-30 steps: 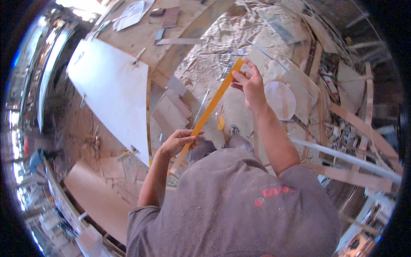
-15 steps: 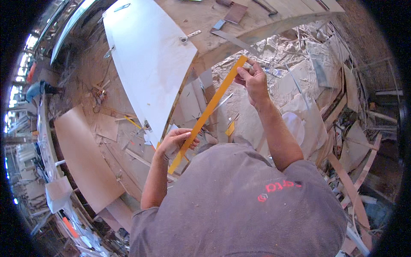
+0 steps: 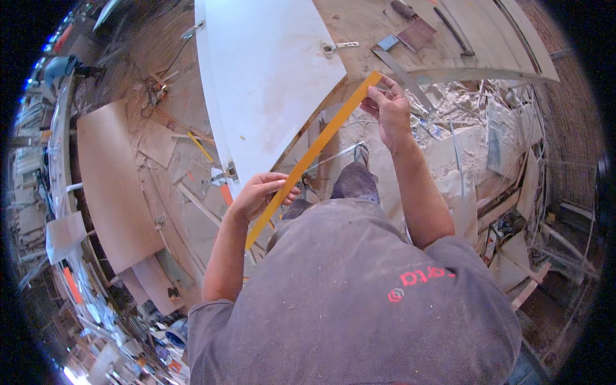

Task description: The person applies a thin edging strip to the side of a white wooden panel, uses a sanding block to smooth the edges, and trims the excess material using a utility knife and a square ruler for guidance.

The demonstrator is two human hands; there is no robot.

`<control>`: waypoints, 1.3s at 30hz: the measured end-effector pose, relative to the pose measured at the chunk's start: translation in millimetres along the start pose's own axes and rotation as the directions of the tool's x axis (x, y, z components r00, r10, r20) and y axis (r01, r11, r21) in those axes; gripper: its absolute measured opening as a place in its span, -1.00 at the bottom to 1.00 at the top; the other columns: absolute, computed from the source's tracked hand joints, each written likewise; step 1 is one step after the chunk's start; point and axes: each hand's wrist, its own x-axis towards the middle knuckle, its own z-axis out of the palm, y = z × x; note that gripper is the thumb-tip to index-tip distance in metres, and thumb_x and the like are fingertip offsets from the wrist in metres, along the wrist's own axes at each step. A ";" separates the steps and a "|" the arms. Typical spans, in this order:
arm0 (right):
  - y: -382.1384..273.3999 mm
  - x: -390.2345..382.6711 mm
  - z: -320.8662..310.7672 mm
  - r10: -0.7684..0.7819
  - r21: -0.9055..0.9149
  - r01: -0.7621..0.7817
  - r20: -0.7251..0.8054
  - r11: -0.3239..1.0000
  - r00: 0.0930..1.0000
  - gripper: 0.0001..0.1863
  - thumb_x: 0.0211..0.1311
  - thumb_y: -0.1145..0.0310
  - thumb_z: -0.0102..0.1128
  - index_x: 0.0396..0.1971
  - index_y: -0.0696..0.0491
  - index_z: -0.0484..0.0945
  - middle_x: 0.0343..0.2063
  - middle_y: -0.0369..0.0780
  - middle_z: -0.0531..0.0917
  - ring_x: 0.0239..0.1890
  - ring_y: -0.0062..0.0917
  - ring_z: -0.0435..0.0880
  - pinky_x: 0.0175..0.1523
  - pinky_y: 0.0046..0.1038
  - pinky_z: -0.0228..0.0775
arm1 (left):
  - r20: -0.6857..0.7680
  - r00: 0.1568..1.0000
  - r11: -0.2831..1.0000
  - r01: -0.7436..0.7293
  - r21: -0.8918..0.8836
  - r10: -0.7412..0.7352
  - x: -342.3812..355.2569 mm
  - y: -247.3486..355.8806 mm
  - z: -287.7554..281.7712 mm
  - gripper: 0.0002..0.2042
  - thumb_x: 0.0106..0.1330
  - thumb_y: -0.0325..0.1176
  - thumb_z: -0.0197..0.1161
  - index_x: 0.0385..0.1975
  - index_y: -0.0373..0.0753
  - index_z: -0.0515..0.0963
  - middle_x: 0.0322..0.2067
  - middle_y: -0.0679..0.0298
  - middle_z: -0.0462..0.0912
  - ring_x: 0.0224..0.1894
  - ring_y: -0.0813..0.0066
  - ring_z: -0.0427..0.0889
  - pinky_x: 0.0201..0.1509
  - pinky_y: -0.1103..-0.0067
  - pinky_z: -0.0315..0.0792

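Note:
A long, flat orange-yellow strip [image 3: 327, 131] runs diagonally from low left to upper right above my body. My right hand [image 3: 391, 109] pinches its upper end between thumb and fingers. Lower down, my left hand [image 3: 263, 192] grips the same strip, whose lower end extends past that hand. Just beyond the strip lies a large white panel [image 3: 263, 77] with metal hinges [image 3: 329, 49] along its edges. One of my sandaled feet [image 3: 361, 155] shows below the strip, near the panel.
A dusty workbench [image 3: 494, 38] holds small blocks and tools at the upper right. Heaped offcuts and shavings [image 3: 487, 122] lie beneath it. A curved brown sheet [image 3: 115, 186] stands at left, with loose wood pieces around. A co-worker in blue [image 3: 61, 69] bends at the far upper left.
My view has turned toward the white panel, which now sits higher and more central. A leg has stepped forward toward it. Both hands still hold the strip, shifted slightly upward in view.

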 end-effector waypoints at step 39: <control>98.6 -68.7 148.0 0.358 -0.138 0.918 0.934 0.373 -0.005 -0.64 0.20 0.43 0.36 0.03 -0.05 0.73 -0.17 -0.22 0.70 -0.26 -0.27 0.76 -0.14 -0.27 0.65 | -0.939 0.340 0.555 -0.772 -0.310 -0.052 -18.3 -157.7 -14.1 -0.83 0.47 -0.46 0.24 -0.03 -0.35 0.57 -0.24 0.16 0.70 -0.23 0.41 0.72 -0.13 0.50 0.66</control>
